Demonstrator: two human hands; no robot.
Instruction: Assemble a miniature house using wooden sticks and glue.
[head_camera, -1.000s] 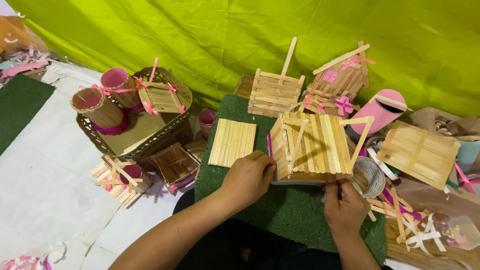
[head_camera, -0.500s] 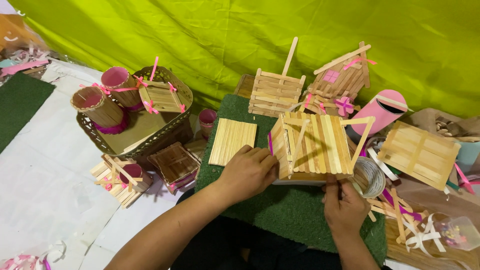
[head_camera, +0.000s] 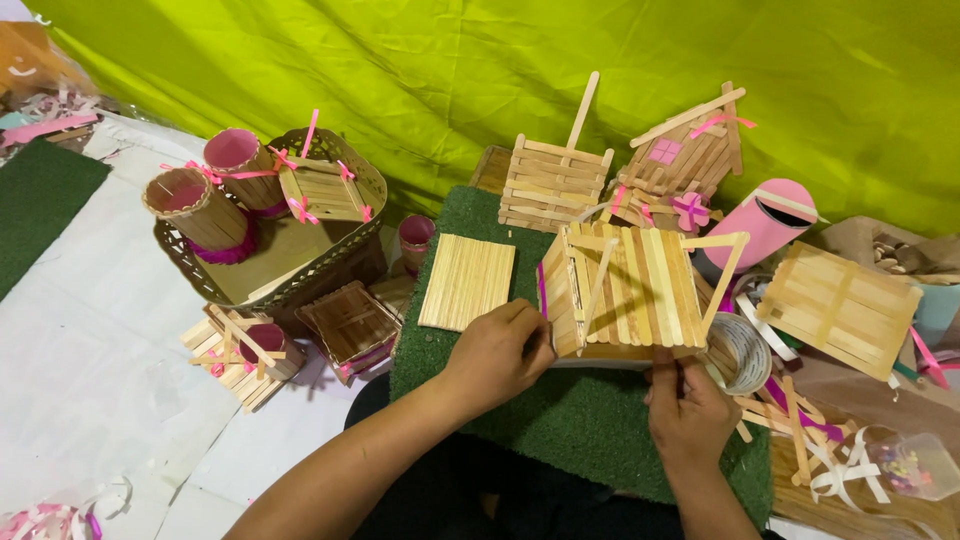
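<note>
- The left hand (head_camera: 500, 350) is curled against the near left corner of a stick house (head_camera: 625, 290) made of pale flat craft sticks, gripping it there.
- The right hand (head_camera: 685, 405) pinches the house's lower front edge from below, fingers closed on it.
- The house sits tilted above a green turf mat (head_camera: 580, 420), its slatted roof facing up, 1 loose stick lying slantwise across it.
- A flat stick panel (head_camera: 467, 281) lies on the mat just left of the house, near the left hand.
- A roll of tape (head_camera: 740, 352) lies just right of the right hand.
- A larger square stick panel (head_camera: 840, 308) lies farther right.
- Behind the house stand a small stick crate (head_camera: 553, 185) and a stick cottage (head_camera: 690, 155) with pink trim.
- Well to the left, a woven basket (head_camera: 330, 275) holds 2 stick cups (head_camera: 205, 210) with pink ribbon.
</note>
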